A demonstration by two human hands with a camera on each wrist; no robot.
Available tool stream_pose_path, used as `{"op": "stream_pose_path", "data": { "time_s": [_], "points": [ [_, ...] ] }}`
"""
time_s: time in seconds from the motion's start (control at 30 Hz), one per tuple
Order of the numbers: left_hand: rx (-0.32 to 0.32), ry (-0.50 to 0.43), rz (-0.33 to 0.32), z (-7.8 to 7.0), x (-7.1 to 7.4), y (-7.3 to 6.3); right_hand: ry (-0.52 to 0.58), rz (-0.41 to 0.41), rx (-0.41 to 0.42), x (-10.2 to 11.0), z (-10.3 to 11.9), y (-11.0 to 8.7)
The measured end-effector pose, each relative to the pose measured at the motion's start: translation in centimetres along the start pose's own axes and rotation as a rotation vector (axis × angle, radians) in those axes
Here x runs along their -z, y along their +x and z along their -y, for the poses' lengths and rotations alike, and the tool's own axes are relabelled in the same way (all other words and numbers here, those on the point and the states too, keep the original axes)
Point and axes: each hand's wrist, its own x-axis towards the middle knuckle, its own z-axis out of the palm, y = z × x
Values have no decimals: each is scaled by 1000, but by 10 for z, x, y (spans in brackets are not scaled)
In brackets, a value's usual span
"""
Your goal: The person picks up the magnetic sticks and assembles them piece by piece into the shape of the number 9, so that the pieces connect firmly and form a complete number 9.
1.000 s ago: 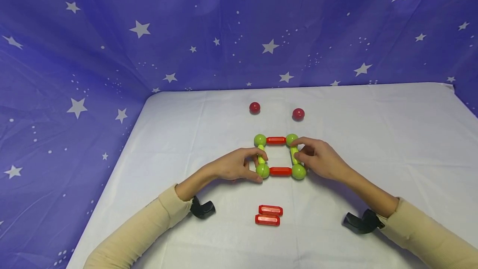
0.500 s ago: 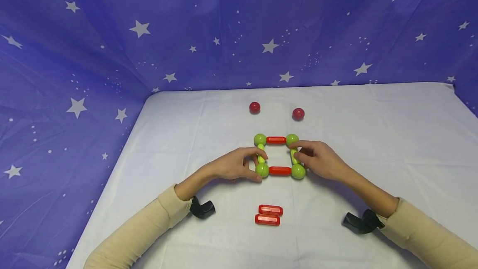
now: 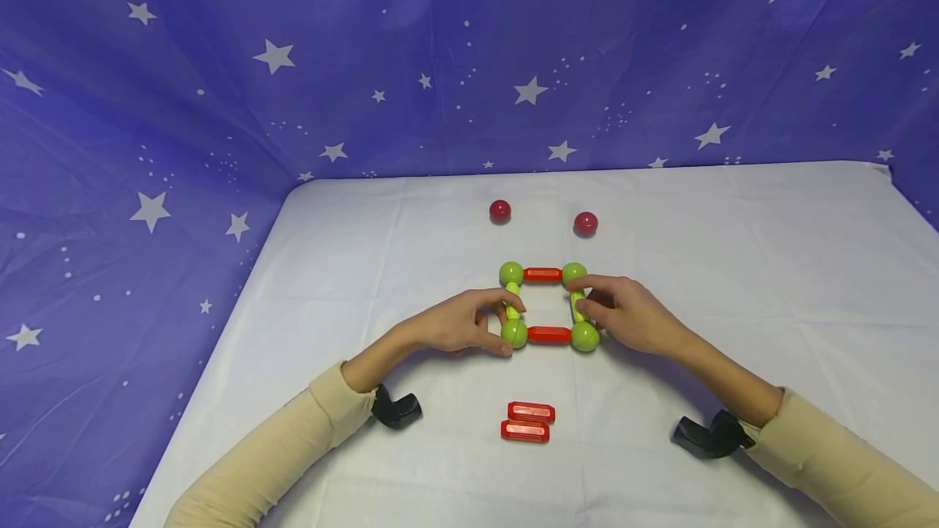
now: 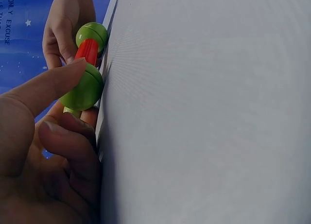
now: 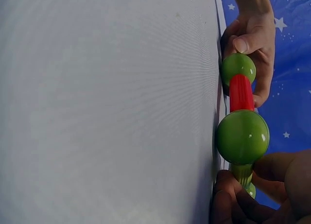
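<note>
A square of magnetic-looking building pieces lies on the white cloth: green balls at the corners, a red rod (image 3: 548,335) along the near side, another red rod (image 3: 543,275) along the far side, and yellow-green rods at left and right. My left hand (image 3: 464,321) grips the near left corner, its thumb on the green ball (image 4: 83,89) and its fingers by the left yellow-green rod (image 3: 513,301). With thumb and fingers, my right hand (image 3: 629,312) pinches the right yellow-green rod (image 5: 242,173), just beyond the near right green ball (image 5: 243,137). Fingers partly cover both side rods.
Two dark red balls, one at left (image 3: 500,212) and one at right (image 3: 585,224), rest beyond the square. Nearer the front, two loose red rods (image 3: 525,431) lie side by side. A blue star-patterned curtain (image 3: 469,63) hangs behind the table.
The near side of the square has shifted very slightly left. My right index finger has come down a little from the far right ball toward the rod. Loose pieces stay put.
</note>
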Motion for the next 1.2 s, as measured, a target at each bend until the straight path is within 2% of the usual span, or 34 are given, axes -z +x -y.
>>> {"op": "stream_pose_path", "data": {
  "time_s": [0.2, 0.5, 0.8, 1.07, 1.2],
  "points": [
    [-5, 13, -14, 0, -1, 0, -26, 9, 6, 0, 0, 1],
    [20, 16, -33, -2, 0, -1, -37, 25, 4, 0, 1, 2],
    [8, 11, -34, -1, 1, -1, -39, 21, 2, 0, 1, 2],
    [4, -8, -26, 0, 0, 0, -30, 8, 20, 4, 2, -6],
    [6, -7, -28, 0, 0, 0, -47, -27, 34, 8, 9, -14]
  ]
}}
